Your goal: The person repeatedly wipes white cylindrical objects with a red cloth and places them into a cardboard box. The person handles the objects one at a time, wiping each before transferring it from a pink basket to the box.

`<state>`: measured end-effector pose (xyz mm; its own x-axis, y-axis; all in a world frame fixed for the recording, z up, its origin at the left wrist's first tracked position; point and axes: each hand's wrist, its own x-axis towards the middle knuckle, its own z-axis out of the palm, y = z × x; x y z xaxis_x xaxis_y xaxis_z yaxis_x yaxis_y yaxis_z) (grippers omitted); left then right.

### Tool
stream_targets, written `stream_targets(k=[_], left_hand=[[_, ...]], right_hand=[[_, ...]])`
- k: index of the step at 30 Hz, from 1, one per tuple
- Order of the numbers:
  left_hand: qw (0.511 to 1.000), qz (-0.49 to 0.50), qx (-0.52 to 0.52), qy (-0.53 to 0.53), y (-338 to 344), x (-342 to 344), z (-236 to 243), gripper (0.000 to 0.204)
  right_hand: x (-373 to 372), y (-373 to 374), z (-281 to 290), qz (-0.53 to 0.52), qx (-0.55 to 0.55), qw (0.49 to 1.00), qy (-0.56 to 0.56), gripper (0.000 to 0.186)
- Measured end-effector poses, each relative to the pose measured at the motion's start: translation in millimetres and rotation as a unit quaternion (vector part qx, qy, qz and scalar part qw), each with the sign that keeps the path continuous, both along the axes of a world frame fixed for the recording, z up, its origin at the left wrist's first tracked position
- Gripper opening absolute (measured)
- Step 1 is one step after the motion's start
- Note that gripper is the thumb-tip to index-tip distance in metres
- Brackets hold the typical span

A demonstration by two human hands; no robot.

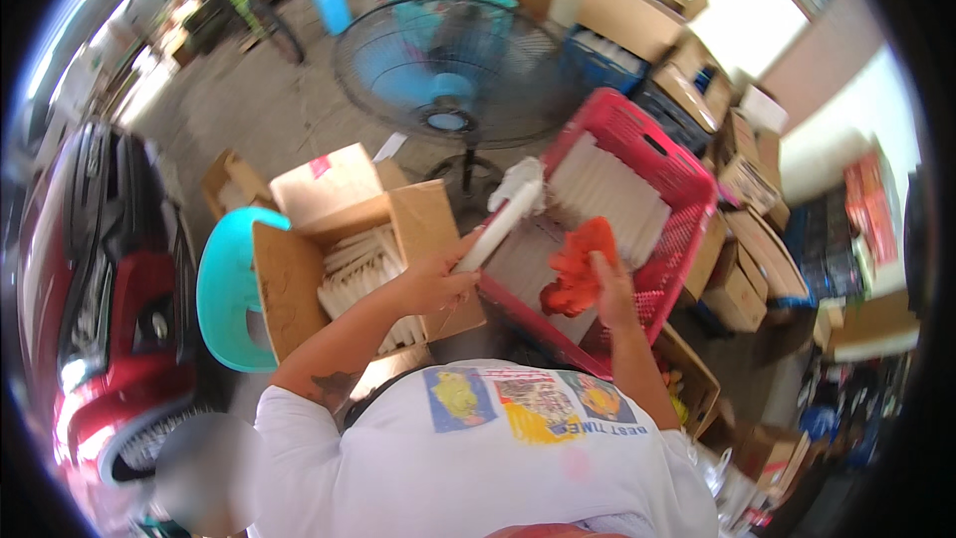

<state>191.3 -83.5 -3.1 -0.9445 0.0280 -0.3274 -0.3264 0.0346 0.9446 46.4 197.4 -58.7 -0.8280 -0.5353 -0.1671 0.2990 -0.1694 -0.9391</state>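
Observation:
My left hand (pixel 438 284) is closed around the lower end of a long white candle (pixel 498 231), which tilts up and to the right. By the candle's far end is a crumpled white cloth or wrap (pixel 516 182); whether it is attached I cannot tell. A crumpled orange-red cloth (pixel 578 264) is gripped in my right hand (pixel 614 289), over the red plastic crate (pixel 687 224). Rows of white candles (pixel 612 194) lie inside the crate. To the left, an open cardboard box (pixel 289 284) holds several more white candles (pixel 363 269).
A black standing fan (pixel 448 120) stands just beyond the crate and box. Next to the box is a turquoise plastic chair or tub (pixel 224 289). A red motor vehicle (pixel 110 369) borders the left side. Cardboard boxes (pixel 732 284) are stacked along the right.

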Motion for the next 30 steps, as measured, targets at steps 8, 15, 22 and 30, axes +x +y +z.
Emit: stream_targets(k=[8, 15, 22, 30], left_hand=[[0.991, -0.059, -0.123, 0.004, 74, -72, -20, 0.048], [0.986, -0.068, -0.103, 0.108, 88, -84, -7, 0.044], [0.948, 0.109, -0.226, 0.198, 5, 4, -68, 0.035], [0.905, 0.265, -0.285, -0.173, -62, 141, -299, 0.039]], right_hand=[[9, -13, 26, -0.055, 0.379, 0.784, 0.488, 0.049], [13, -7, -16, -0.06, 0.374, 0.802, 0.462, 0.036], [-10, 51, -67, -0.079, 0.317, 0.944, 0.043, 0.035], [-24, 89, -72, -0.202, 0.156, 0.964, 0.074, 0.044]])
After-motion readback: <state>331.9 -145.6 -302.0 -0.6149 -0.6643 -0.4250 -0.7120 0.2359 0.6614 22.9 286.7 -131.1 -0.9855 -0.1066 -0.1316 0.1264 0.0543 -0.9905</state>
